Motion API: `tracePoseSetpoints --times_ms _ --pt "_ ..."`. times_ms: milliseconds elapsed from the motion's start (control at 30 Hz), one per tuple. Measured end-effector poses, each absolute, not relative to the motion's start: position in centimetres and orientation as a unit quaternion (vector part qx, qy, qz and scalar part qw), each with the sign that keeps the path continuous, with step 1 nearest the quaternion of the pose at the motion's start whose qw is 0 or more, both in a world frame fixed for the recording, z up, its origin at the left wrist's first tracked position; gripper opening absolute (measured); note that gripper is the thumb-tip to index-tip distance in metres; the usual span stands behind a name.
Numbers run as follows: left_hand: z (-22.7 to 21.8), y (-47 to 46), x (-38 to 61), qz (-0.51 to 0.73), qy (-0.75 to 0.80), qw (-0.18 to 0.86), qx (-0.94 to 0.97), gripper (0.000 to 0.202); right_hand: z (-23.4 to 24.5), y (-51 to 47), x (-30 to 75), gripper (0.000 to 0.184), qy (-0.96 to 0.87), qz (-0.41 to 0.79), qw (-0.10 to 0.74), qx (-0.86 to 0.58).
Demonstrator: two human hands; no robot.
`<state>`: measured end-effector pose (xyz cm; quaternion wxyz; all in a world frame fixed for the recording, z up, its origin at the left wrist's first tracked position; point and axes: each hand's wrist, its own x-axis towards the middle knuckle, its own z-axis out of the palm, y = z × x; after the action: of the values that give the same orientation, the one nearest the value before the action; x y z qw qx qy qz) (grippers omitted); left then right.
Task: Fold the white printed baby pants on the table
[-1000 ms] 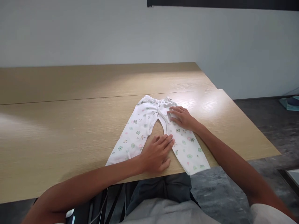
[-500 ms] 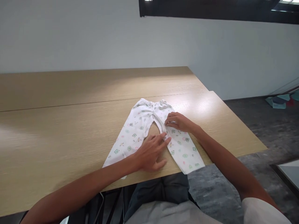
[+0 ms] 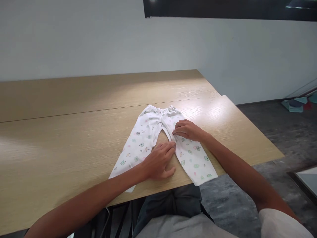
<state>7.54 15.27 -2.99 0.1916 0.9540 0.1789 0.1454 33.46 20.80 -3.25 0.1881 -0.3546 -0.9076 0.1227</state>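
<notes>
Small white printed trousers point(image 3: 145, 132) lie flat on the wooden table point(image 3: 74, 138), waistband away from me, legs spread toward the near edge. My right hand point(image 3: 187, 129) rests on the upper part of the right leg, fingers curled and pinching its inner edge. My left hand point(image 3: 158, 160) sits between the two legs, its fingertips bent and pressed onto the inner edge of the right leg lower down. The cuff of the right leg hangs slightly over the table's front edge.
The table is two wooden tops joined by a seam point(image 3: 99, 110), with a pale wall behind. To the right the table ends over a dark grey floor point(image 3: 272, 132). Coloured items point(image 3: 297, 104) lie on the floor at far right.
Both hands went from lying flat with fingers stretched to curled fingers gripping the inner edge of the right trouser leg. The view shifted slightly.
</notes>
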Motion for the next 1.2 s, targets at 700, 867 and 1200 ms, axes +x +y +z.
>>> tracePoseSetpoints --times_ms 700,867,1200 --pt "-3.1 15.5 7.5 0.135 0.170 0.202 0.955 0.067 -2.0 20.4 34.7 0.025 -0.895 0.139 0.170 -0.388" --pt "-3.2 15.7 7.4 0.123 0.174 0.214 0.953 0.068 -2.5 19.8 35.3 0.019 -0.895 0.180 0.204 -0.354" --pt "-3.5 15.7 7.4 0.132 0.176 0.218 0.951 0.065 -4.4 19.2 35.5 0.024 -0.888 0.136 0.286 -0.333"
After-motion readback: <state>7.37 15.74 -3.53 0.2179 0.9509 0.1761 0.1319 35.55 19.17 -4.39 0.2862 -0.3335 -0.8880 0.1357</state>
